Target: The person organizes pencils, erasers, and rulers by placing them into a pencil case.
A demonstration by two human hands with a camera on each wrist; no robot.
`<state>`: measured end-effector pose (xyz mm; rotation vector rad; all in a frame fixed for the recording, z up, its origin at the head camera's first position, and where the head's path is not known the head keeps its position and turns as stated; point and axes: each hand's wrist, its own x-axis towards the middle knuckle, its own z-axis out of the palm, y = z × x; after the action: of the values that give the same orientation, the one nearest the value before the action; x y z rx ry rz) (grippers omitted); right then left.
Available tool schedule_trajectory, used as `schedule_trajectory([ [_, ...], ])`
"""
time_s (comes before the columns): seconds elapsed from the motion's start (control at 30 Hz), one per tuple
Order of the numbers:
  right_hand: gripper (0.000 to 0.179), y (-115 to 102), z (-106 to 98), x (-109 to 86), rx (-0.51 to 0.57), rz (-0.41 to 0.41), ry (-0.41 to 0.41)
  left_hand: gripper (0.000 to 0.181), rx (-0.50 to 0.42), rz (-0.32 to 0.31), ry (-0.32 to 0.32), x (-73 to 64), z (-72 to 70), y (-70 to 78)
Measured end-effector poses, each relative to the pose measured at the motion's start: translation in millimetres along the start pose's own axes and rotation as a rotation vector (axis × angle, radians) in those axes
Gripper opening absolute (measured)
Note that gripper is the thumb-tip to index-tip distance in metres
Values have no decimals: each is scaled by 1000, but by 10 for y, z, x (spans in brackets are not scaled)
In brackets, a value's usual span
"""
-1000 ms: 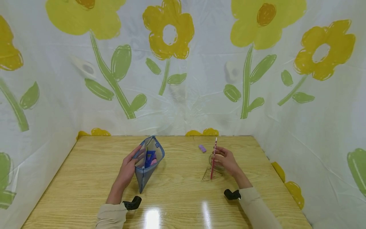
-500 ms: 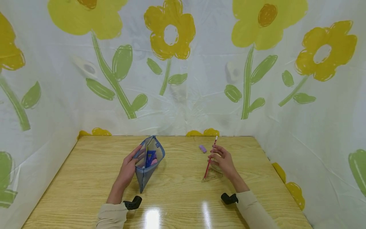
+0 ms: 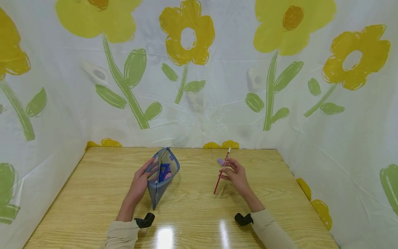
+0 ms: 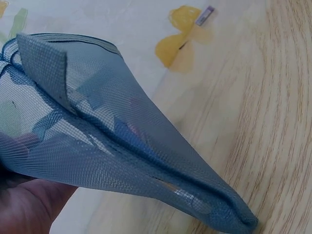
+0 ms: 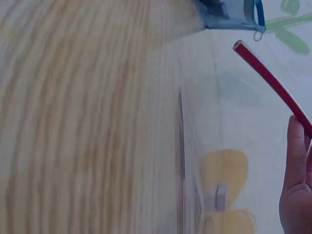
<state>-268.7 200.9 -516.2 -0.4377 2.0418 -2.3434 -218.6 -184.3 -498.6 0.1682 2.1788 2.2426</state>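
Head view: left hand holds a blue mesh pouch, right hand pinches a red pencil!
The pouch gapes at left, a blue plastic set square and a pink object inside; at right the white-ended pencil leans above the pale wooden table, a small purple block just beyond, a clear plastic triangle lying nearer.

Booth-like nook, screened on three sides; whether home, office or studio lies beyond, cannot tell. White cloth across top and both sides of head view, printed with big yellow flowers, green stems. Wood-grain table across lower part, cloth meeting far edge. Glare patches bottom centre.
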Motion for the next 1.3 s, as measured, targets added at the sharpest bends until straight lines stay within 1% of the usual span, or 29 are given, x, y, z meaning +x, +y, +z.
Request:
schedule_trajectory([
  [0.13, 39, 15, 101, 7, 16, -39, -23, 59, -5, 1, -1, -2, -4, 1],
  [0.3, 42, 0, 257, 15, 48, -77, -25, 59, -8, 1, -2, -12, -7, 0],
  [0.47, 39, -33, 420, 24, 94, -102, -16, 59, -16, -2, 2, -12, -10, 4],
  [0.6, 38, -68, 531, 37, 108, -114, -2, 59, -20, -1, 3, -14, -8, 8],
  [0.83, 35, -109, 671, 69, 143, -143, 24, 59, -16, 11, 1, -21, -5, 13],
  [1.03, 33, -156, 814, 103, 197, -188, 47, 59, -9, 0, 14, -26, -8, 20],
  [1.13, 33, -178, 897, 123, 199, -205, 49, 59, -3, -2, 16, -28, -14, 22],
  [1.3, 33, -197, 1026, 160, 202, -220, 24, 59, -5, -7, 13, -23, -15, 24],
])
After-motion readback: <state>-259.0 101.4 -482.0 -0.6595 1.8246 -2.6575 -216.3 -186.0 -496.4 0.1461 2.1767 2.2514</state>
